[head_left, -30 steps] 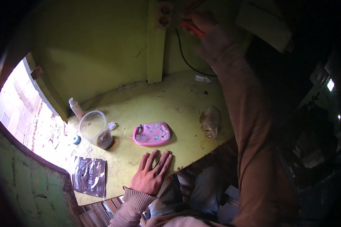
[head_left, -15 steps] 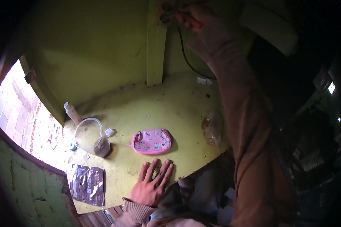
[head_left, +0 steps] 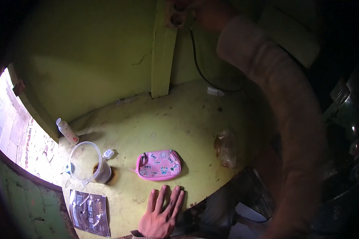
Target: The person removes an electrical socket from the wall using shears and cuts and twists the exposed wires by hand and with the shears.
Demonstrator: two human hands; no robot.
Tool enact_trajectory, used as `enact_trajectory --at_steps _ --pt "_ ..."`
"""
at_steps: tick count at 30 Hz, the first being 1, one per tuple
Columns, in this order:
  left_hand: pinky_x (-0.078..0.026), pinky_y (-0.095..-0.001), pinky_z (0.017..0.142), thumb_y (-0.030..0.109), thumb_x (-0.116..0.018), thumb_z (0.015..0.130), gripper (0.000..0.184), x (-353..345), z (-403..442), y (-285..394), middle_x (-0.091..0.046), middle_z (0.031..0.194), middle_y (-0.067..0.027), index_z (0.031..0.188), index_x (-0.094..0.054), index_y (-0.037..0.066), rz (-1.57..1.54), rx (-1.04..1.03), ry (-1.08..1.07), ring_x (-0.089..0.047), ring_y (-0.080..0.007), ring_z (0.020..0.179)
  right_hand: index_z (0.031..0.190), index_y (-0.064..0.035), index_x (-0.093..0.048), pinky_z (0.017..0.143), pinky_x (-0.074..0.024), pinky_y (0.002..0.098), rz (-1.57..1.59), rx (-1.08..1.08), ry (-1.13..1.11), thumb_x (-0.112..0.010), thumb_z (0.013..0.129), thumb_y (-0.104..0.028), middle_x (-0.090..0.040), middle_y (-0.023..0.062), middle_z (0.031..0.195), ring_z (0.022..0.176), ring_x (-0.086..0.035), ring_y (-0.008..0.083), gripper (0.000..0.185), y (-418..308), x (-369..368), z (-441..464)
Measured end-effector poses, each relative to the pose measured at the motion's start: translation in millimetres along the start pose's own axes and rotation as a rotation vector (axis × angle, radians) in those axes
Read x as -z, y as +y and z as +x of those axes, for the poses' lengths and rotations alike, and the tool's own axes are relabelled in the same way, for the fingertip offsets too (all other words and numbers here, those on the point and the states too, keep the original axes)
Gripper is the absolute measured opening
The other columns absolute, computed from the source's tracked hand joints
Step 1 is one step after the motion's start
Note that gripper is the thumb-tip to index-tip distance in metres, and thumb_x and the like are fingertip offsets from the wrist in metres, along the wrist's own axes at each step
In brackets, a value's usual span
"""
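My left hand (head_left: 160,215) lies flat with fingers spread on the yellow-green table (head_left: 187,119), just below a pink patterned pouch (head_left: 159,164). High up on the right, my right hand (head_left: 211,15) is raised beside a wall socket (head_left: 177,18) on a post. Shadow and blur hide its fingers, and the red object seen there earlier cannot be made out. A black cable (head_left: 196,59) hangs near that hand and curves down to the table.
At the left stand a small bottle (head_left: 67,131) and a clear plastic cup (head_left: 103,171) with dark contents, near a clear round rim. A silver-brown packet (head_left: 89,213) lies at the front left. A crumpled clear bag (head_left: 226,149) is on the right.
The view has tilted upward, so the table items sit lower. My right arm has shifted right and bends more, and the red object is no longer visible. My left hand stays flat on the table.
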State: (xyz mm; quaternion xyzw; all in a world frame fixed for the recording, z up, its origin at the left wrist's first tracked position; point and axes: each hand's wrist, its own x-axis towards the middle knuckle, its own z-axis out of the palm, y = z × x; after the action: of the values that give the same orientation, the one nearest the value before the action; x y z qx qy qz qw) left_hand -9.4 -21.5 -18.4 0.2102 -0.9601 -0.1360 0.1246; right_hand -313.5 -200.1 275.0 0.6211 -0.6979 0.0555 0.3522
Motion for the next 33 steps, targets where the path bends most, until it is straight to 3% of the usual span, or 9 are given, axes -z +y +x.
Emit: enact_trajectory --at_steps 3,5,9,11,15,17,27,30,33 --pt "-0.025 -0.0543 0.117 0.019 -0.048 0.086 0.065 -3 -1 0 -0.038 0.153 -0.0073 0.149 -0.038 0.011 0.106 -0.004 -0.018 -0.034 -0.0377 0.140 0.093 0.0004 -0.070 0.067 -0.0557 0.0452 -0.246 0.317 0.039 -0.055 0.086 -0.010 -0.068 0.0193 0.077 0.074 -0.069 0.0339 0.019 1 -5 -8" --pt "-0.025 -0.0544 0.116 0.019 -0.049 0.085 0.068 -9 -5 -9 -0.035 0.155 -0.0084 0.151 -0.033 0.010 0.093 -0.031 -0.018 -0.033 -0.0374 0.141 0.091 -0.0014 -0.070 0.057 -0.0550 0.0425 -0.724 0.612 -0.090 -0.054 0.088 -0.010 -0.068 0.0190 0.076 0.070 -0.070 0.0297 0.019 1 -2 -10" --pt "-0.025 -0.0534 0.117 0.018 -0.049 0.085 0.071 -10 -7 -11 -0.032 0.157 -0.0083 0.152 -0.030 0.009 0.105 -0.061 0.015 -0.032 -0.0362 0.141 0.087 -0.0016 -0.067 0.046 -0.0500 0.0379 -0.815 0.702 0.150 -0.054 0.090 -0.010 -0.066 0.0179 0.071 0.059 -0.066 0.0240 0.016 21 -36 -10" --pt "-0.025 -0.0522 0.117 0.018 -0.049 0.085 0.069 -8 -7 -8 -0.034 0.156 -0.0077 0.152 -0.031 0.010 0.121 -0.051 0.021 -0.034 -0.0353 0.141 0.094 -0.0057 -0.069 0.044 -0.0440 0.0268 -0.569 0.356 0.246 -0.061 0.091 -0.031 -0.068 0.0070 0.074 0.059 -0.063 0.0125 0.027 27 -47 -9" --pt "-0.026 -0.0508 0.116 0.015 -0.048 0.085 0.067 -9 -7 -8 -0.038 0.153 -0.0078 0.151 -0.033 0.010 0.121 -0.061 0.043 -0.036 -0.0344 0.139 0.101 -0.0076 -0.071 0.043 -0.0460 0.0284 0.012 0.187 0.483 -0.060 0.091 -0.029 -0.068 0.0075 0.076 0.060 -0.066 0.0143 0.026 28 -59 -19" --pt "-0.026 -0.0502 0.116 0.015 -0.047 0.085 0.066 -9 -7 -7 -0.038 0.153 -0.0080 0.150 -0.034 0.010 0.134 -0.061 0.059 -0.037 -0.0344 0.138 0.103 -0.0081 -0.072 0.042 -0.0461 0.0294 0.906 -0.283 0.056 -0.060 0.091 -0.025 -0.068 0.0086 0.077 0.054 -0.064 0.0170 0.024 8 -27 -40" --pt "-0.025 -0.0503 0.117 0.015 -0.048 0.084 0.068 -8 -8 -8 -0.037 0.154 -0.0081 0.150 -0.034 0.010 0.119 -0.060 0.056 -0.037 -0.0343 0.138 0.098 0.0014 -0.064 0.039 -0.0417 0.0263 1.541 -0.412 0.074 -0.065 0.091 -0.021 -0.066 0.0097 0.073 0.052 -0.061 0.0160 0.024 29 -58 -6" --pt "-0.025 -0.0503 0.117 0.017 -0.049 0.085 0.067 -8 -8 -9 -0.037 0.154 -0.0078 0.150 -0.034 0.010 0.124 -0.068 0.051 -0.037 -0.0341 0.138 0.093 0.0011 -0.061 0.039 -0.0421 0.0270 1.583 -0.520 -0.095 -0.067 0.090 -0.019 -0.067 0.0112 0.074 0.053 -0.061 0.0186 0.021 25 -51 -4" --pt "-0.025 -0.0502 0.117 0.020 -0.051 0.086 0.068 -10 -8 -9 -0.038 0.154 -0.0073 0.150 -0.034 0.010 0.136 -0.061 0.044 -0.036 -0.0339 0.139 0.081 -0.0004 -0.061 0.042 -0.0441 0.0361 1.798 -0.551 0.125 -0.051 0.093 -0.011 -0.063 0.0164 0.066 0.048 -0.057 0.0214 0.019 5 -49 1"
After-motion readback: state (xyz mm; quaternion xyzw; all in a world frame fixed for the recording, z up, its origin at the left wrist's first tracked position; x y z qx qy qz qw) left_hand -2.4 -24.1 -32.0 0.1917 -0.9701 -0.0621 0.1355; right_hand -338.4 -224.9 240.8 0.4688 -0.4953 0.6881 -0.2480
